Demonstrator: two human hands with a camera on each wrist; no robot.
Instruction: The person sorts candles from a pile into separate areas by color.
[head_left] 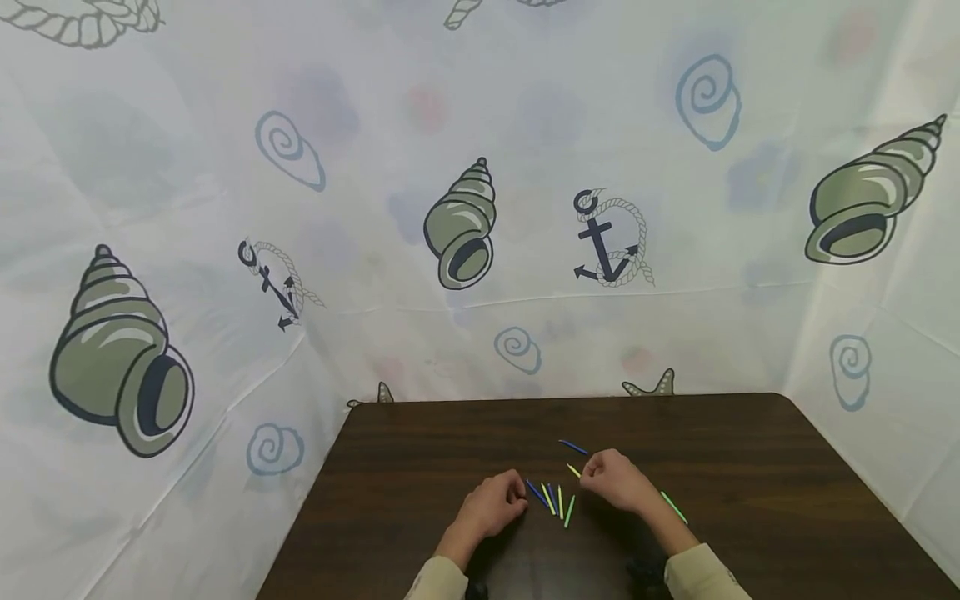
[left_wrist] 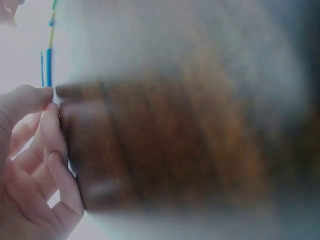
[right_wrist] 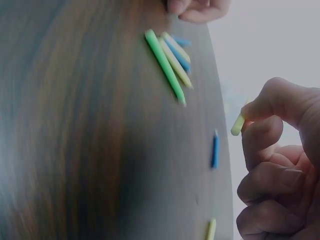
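Pinching a yellow stick (right_wrist: 238,125), my right hand (head_left: 618,482) bends over the table (head_left: 420,442); my left hand (head_left: 489,505) curls beside a blue stick (head_left: 537,493), whether gripping it I cannot tell. Tabletop stretches beyond both to the far edge (head_left: 525,402). Four more sticks (head_left: 560,503) lie between; a green stick (head_left: 674,507) sits beside my right forearm (head_left: 667,523).

Near edge of tabletop (head_left: 750,467): cut off, head view.
Your right hand (right_wrist: 275,175) hides part of its yellow stick (right_wrist: 238,125); tabletop blurred, left wrist view.
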